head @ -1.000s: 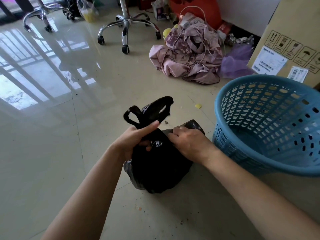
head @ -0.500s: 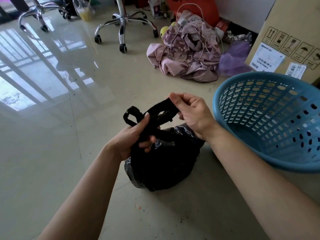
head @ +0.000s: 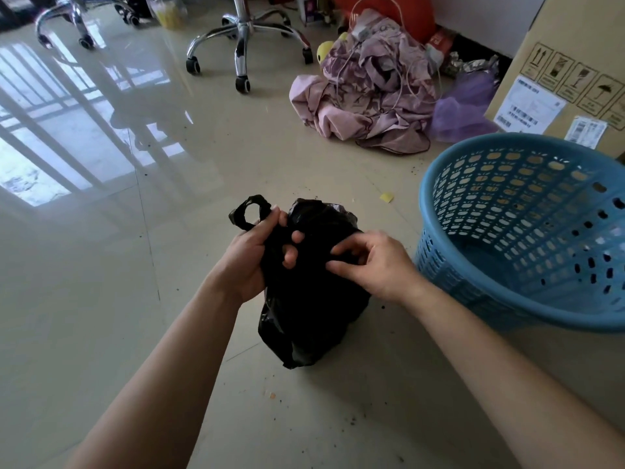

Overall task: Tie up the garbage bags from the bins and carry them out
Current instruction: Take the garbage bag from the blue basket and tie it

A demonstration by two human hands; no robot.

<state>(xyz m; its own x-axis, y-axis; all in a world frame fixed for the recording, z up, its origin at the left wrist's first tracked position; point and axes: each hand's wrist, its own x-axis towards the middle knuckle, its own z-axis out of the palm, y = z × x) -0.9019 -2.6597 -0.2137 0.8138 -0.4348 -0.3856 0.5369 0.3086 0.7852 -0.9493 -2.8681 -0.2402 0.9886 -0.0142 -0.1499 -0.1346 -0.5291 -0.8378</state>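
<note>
- Gripping with the left hand [head: 257, 255]: fingers curl tight round the gathered top of the black garbage bag [head: 314, 313], thumb lying up along the plastic.
- Handle loop [head: 248, 211] of the bag sticks out just above the left hand's knuckles, on the side away from the blue basket [head: 426, 204].
- Right hand [head: 375, 265] is half closed, its thumb and forefinger tips pinching a fold of plastic at the bag's top on the side toward the basket; the other fingers are bent and loose.
- Both hands touch the bag and sit close together, not touching each other.
- Bag sits upright on the tiled floor [head: 135, 299], just left of the basket, near it; whether they touch is unclear.
- Basket is tipped toward the camera, showing its perforated wall.
- Small yellow scrap [head: 386, 197] lies on the floor near the basket's left rim, beyond the bag.
- Pink cloth pile [head: 365, 96] lies beyond the basket, to its left.
- Cardboard box [head: 575, 45] stands right behind the basket.
- Chrome chair base [head: 241, 32] stands well beyond and left of the basket.
</note>
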